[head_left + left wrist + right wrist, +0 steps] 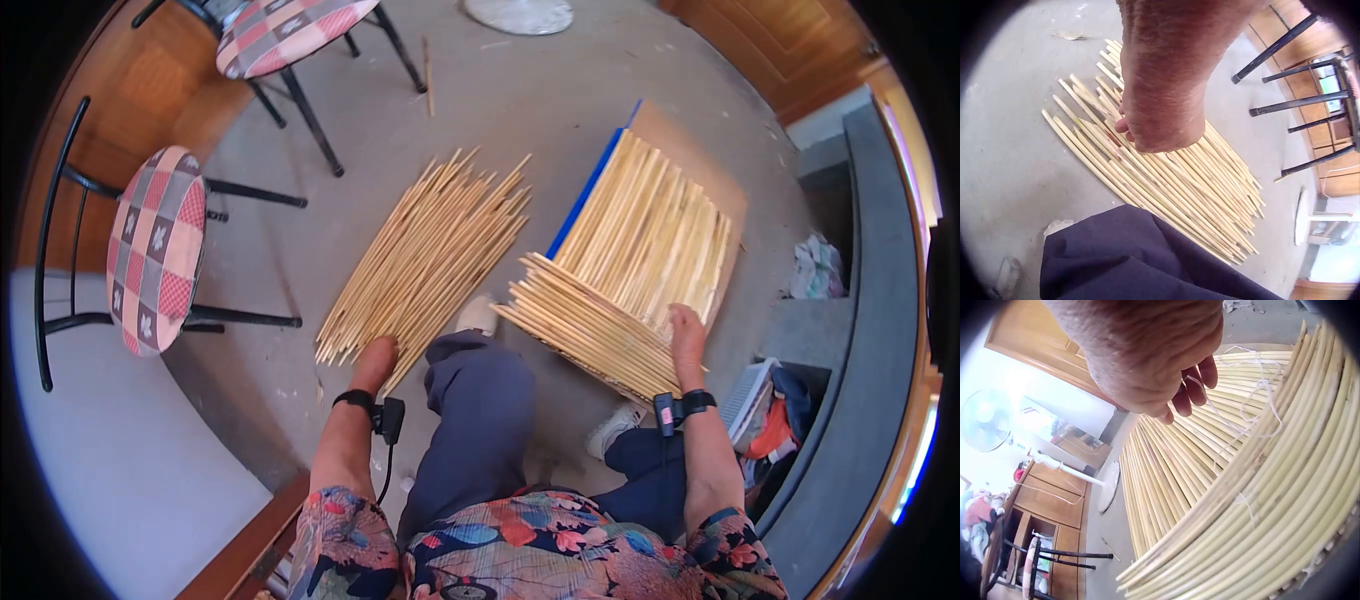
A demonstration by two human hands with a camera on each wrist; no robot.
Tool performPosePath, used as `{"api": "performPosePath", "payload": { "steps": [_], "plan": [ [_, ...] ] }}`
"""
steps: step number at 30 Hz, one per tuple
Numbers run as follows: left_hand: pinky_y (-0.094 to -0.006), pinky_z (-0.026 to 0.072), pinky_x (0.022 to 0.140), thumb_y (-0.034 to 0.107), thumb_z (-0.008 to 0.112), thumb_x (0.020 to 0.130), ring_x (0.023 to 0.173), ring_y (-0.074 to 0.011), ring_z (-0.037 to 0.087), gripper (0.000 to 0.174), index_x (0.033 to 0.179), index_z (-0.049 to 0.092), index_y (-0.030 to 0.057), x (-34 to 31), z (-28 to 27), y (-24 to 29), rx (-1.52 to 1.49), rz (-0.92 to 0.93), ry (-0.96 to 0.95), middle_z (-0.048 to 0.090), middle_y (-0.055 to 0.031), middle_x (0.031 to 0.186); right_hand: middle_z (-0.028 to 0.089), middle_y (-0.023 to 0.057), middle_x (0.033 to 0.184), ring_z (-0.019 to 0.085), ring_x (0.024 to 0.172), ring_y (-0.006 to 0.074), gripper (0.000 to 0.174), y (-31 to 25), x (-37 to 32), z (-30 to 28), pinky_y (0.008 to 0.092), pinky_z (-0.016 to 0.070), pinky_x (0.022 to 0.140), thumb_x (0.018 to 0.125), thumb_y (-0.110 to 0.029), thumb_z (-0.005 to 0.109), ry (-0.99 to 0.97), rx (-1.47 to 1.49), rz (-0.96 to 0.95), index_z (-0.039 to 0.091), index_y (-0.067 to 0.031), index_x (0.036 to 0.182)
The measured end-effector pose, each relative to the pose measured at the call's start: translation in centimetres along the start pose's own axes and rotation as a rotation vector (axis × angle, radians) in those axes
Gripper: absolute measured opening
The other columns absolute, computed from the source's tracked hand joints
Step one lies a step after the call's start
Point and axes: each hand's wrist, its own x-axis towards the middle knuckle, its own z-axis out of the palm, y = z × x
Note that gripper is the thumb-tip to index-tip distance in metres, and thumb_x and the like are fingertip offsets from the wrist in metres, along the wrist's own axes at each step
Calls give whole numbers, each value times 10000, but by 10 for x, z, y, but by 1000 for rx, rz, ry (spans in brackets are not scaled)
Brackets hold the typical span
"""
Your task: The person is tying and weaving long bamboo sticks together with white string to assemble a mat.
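Observation:
At the near end of a loose pile of stalks [430, 250], my left hand [376, 365] reaches down, its back toward the head camera. In the left wrist view the left hand [1163, 119] hides most of its own fingers, with fingertips showing right at the stalks [1166, 187]. My right hand [687, 345] is over a mat of stalks tied side by side [640, 240], whose near part folds across the rest. In the right wrist view the right hand [1160, 369] has curled fingers, and a thin white string [1210, 403] runs from them across the mat.
Two chairs with checked seats, one nearer [158, 250] and one farther [290, 30], stand at the left. A blue-edged board [590, 190] lies under the mat. At the right is a grey ledge [880, 330] with a white basket [752, 395]. A fan [988, 422] stands behind.

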Motion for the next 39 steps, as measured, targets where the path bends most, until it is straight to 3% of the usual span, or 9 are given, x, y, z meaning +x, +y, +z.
{"api": "performPosePath", "payload": {
  "steps": [3,5,9,11,20,23,27,32,39],
  "plan": [
    [-461,441,658,136,462,758,728,-384,566,172,737,569,3,8,12,-7,-61,-19,52,577,-234,737,599,142,848,574,784,257,185,1,24,-5,318,434,732,832,-168,504,6,46,48,613,-43,913],
    [-454,442,681,144,476,759,770,-378,565,164,759,564,6,14,16,-8,-59,-75,78,582,-216,784,592,147,835,573,777,278,199,-16,36,-11,329,436,721,836,-184,502,76,-80,-79,611,-35,910],
    [-439,441,717,143,503,747,817,-359,558,143,774,560,15,28,21,-2,-53,-122,180,580,-184,825,576,164,825,562,791,316,212,-15,57,0,354,435,709,836,-210,508,25,-240,-79,611,-40,907],
    [-428,440,718,134,542,719,823,-336,553,133,803,562,33,39,24,1,-25,-41,302,568,-153,837,575,165,827,560,789,317,207,-7,62,10,355,435,706,834,-208,509,-6,-237,-101,613,-42,904],
    [-428,416,703,81,543,696,815,-297,520,124,813,548,41,107,22,32,-6,206,437,557,-133,847,560,161,822,544,789,320,150,-2,61,24,366,431,710,808,-156,539,-58,-315,-96,610,-56,894],
    [-425,406,711,88,546,696,832,-287,522,112,799,546,44,134,27,38,53,32,538,557,-127,834,551,150,811,535,792,316,119,-8,61,22,369,429,712,795,-126,545,-47,-336,-144,611,-62,871],
    [-414,404,699,78,530,707,833,-280,526,91,795,543,56,147,32,34,141,-61,408,558,-119,846,539,133,814,529,799,305,96,-14,57,22,372,429,707,781,-104,549,-55,-368,-167,595,-70,858],
    [-407,390,723,44,481,721,849,-275,528,93,788,540,71,149,48,38,144,133,360,547,-95,818,545,137,809,546,763,289,108,-13,61,24,337,441,693,754,-38,567,-49,-393,-212,559,-31,862],
    [-413,388,735,50,488,715,862,-274,525,114,819,533,63,143,48,46,88,213,329,535,-89,803,523,122,796,529,775,285,86,-6,68,26,356,433,693,759,-46,552,-91,-310,-85,555,-60,845]
  ]
}}
